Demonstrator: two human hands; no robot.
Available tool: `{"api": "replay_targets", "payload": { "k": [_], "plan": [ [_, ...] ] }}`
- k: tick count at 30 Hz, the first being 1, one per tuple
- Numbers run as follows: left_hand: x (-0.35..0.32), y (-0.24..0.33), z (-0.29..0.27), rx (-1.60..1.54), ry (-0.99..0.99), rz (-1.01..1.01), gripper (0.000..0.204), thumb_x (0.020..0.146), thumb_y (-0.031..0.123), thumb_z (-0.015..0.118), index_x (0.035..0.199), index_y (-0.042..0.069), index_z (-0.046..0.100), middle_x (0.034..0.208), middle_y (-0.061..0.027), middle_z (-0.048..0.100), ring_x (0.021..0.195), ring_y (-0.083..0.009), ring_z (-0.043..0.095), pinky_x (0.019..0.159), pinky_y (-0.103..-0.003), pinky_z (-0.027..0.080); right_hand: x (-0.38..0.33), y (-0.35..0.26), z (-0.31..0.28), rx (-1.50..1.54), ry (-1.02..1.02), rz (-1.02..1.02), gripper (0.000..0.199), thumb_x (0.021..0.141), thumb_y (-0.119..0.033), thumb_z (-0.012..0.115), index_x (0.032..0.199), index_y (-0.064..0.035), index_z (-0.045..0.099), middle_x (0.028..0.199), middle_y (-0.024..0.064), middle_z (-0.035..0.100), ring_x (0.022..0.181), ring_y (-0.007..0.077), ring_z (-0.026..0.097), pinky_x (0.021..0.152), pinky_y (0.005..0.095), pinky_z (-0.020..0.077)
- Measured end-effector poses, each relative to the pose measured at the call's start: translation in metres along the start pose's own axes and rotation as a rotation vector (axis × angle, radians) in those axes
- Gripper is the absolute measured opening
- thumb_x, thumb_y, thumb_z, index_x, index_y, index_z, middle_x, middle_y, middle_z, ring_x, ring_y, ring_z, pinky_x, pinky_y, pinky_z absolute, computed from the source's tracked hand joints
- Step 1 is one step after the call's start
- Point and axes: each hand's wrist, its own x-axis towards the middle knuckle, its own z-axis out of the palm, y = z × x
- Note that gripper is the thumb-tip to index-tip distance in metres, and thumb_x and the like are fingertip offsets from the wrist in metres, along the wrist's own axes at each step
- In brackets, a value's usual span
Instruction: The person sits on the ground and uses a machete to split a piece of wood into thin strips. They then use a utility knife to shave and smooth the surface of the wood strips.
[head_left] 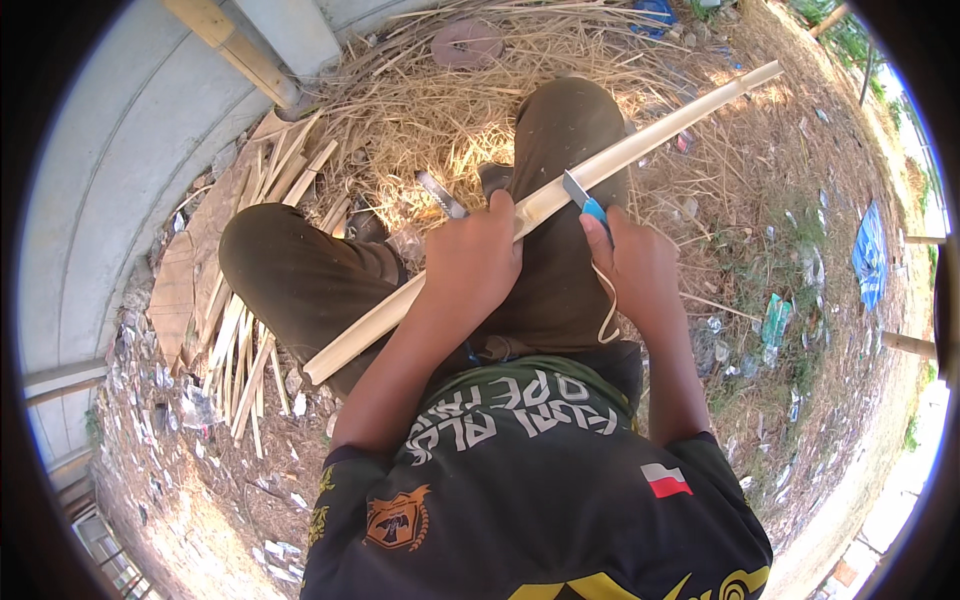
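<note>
A long, pale split bamboo strip (660, 138) lies slantwise across my lap, from near my left thigh up to the far right. My left hand (472, 250) is closed around its middle, over my legs. In my right hand (640, 262) is a knife (577, 190) with a blue handle, its blade resting against the strip just right of my left hand. A thin pale loop (610, 305), a shaving or cord, hangs by my right hand. A serrated metal blade (437, 192) shows just beyond my left fingers; whether that hand holds it, I cannot tell.
Several cut bamboo strips (240, 350) lie to my left, beside flattened cardboard (172, 300). Dry shavings (430, 120) cover the ground ahead, with a round stone-like disc (467, 44). A pale wall (110, 140) and bamboo post (235, 50) stand left; litter (775, 325) lies right.
</note>
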Motion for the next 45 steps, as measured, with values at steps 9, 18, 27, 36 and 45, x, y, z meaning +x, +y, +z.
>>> {"api": "replay_targets", "payload": {
  "k": [9,18,27,36,45],
  "plan": [
    [-0.001,-0.001,0.001,0.003,0.007,0.003,0.022,0.087,0.017,0.070,0.100,0.004,0.057,0.065,-0.0176,0.066,0.063,-0.0395,0.070,0.057,-0.050,0.055,0.000,-0.005,-0.001,-0.023,-0.040,0.082,0.046,0.109,-0.045,0.051,0.087,-0.0053,0.058,0.067,0.0220,0.062,0.066,0.0456,0.064,0.061,0.0538,0.0476],
    [-0.002,-0.001,0.003,0.004,0.023,0.021,0.022,0.088,0.017,0.070,0.098,0.005,0.055,0.065,-0.0175,0.067,0.063,-0.0391,0.071,0.057,-0.050,0.055,-0.001,-0.004,0.004,-0.045,0.002,0.114,0.052,0.109,-0.051,0.047,0.086,-0.0057,0.057,0.067,0.0217,0.065,0.065,0.0455,0.067,0.060,0.0559,0.0505],
    [-0.002,-0.001,0.001,-0.013,0.006,0.013,0.022,0.089,0.018,0.070,0.100,0.004,0.055,0.067,-0.0177,0.068,0.065,-0.0392,0.071,0.059,-0.051,0.055,-0.001,-0.010,0.000,0.008,-0.013,0.178,0.051,0.110,-0.049,0.045,0.088,-0.0055,0.058,0.068,0.0250,0.062,0.069,0.0500,0.064,0.063,0.0576,0.0472],
    [-0.027,-0.017,-0.017,0.033,-0.003,-0.005,0.020,0.090,0.019,0.070,0.096,0.006,0.056,0.069,-0.0166,0.069,0.063,-0.0386,0.071,0.058,-0.050,0.056,-0.002,-0.005,0.009,0.011,0.047,0.188,0.050,0.109,-0.049,0.048,0.087,-0.0057,0.060,0.065,0.0226,0.063,0.065,0.0468,0.065,0.060,0.0565,0.0487],
    [-0.053,-0.021,-0.026,0.013,-0.060,-0.115,0.022,0.091,0.019,0.068,0.103,0.005,0.056,0.069,-0.0204,0.065,0.068,-0.0456,0.068,0.062,-0.056,0.053,-0.002,-0.020,0.006,-0.029,0.023,0.192,0.047,0.107,-0.049,0.053,0.088,-0.0065,0.060,0.065,0.0217,0.063,0.063,0.0473,0.064,0.058,0.0560,0.0479]
  ]
}}
